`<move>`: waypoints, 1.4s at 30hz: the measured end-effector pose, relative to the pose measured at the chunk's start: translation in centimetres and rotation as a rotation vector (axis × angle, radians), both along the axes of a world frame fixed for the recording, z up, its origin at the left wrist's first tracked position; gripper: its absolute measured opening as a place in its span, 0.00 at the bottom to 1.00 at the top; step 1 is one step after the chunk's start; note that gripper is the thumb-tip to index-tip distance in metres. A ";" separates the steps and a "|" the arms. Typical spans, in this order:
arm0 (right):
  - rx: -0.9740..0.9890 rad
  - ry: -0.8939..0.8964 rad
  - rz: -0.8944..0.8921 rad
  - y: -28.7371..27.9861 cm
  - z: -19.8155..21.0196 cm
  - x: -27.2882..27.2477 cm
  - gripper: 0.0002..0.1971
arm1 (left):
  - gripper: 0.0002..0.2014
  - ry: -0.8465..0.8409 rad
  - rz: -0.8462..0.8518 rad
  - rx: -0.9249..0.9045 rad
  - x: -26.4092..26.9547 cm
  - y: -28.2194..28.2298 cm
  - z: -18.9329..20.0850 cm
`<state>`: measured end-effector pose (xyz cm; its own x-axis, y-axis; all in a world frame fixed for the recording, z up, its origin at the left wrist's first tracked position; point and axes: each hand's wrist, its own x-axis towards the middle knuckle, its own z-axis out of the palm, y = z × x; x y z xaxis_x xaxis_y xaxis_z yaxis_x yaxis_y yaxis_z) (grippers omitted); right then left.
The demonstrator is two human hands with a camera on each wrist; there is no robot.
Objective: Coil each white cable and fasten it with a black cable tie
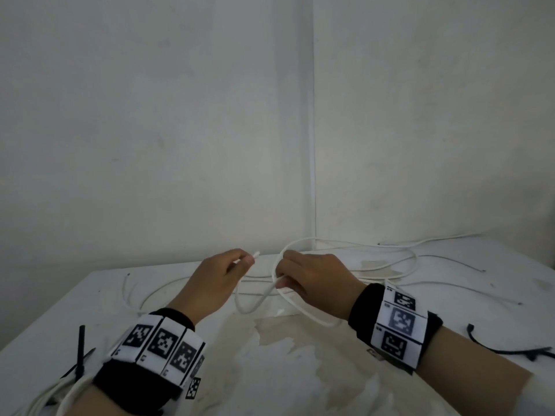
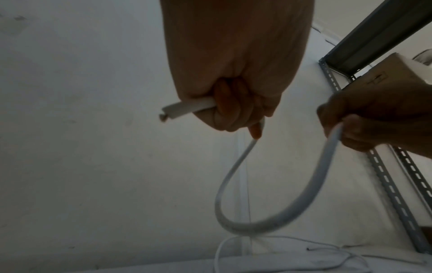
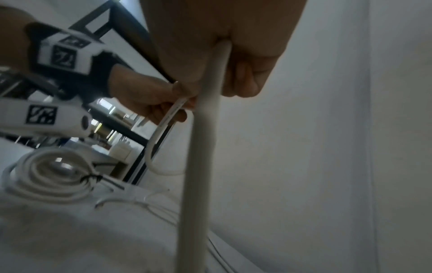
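Both hands sit mid-frame above the white table (image 1: 90, 301), each gripping the same white cable (image 1: 255, 306). Left hand (image 1: 216, 280) has fingers curled round the cable near its end — the tip pokes out past the fingertips toward the wall. Right hand (image 1: 312, 276) has fingers closed round the cable further along; a slack U-loop hangs between the two. Rest of the cable sprawls loose on the table toward the upper right. Coiled white cable (image 3: 50, 177) already tied — lower left. Loose black cable ties (image 1: 510, 349) lie at right edge.
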<state>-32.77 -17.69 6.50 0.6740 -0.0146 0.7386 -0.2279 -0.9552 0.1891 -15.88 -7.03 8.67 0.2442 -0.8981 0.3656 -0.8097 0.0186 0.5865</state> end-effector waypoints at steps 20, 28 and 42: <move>0.393 -0.247 0.021 -2.7 0.7 1.0 0.22 | 0.16 0.554 -0.125 -0.007 -2.4 2.1 1.5; 0.785 0.028 -0.005 -1.1 0.9 0.4 0.18 | 0.16 0.866 -0.159 -0.131 -1.9 2.0 2.3; 0.912 0.175 0.093 1.1 2.2 0.2 0.15 | 0.17 0.452 -0.044 -0.109 -1.4 1.2 0.4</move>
<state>-32.58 -16.55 8.72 0.8024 -0.4792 0.3558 -0.1819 -0.7641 -0.6189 -17.32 -5.80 9.04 0.3633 -0.8734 0.3242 -0.4701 0.1285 0.8732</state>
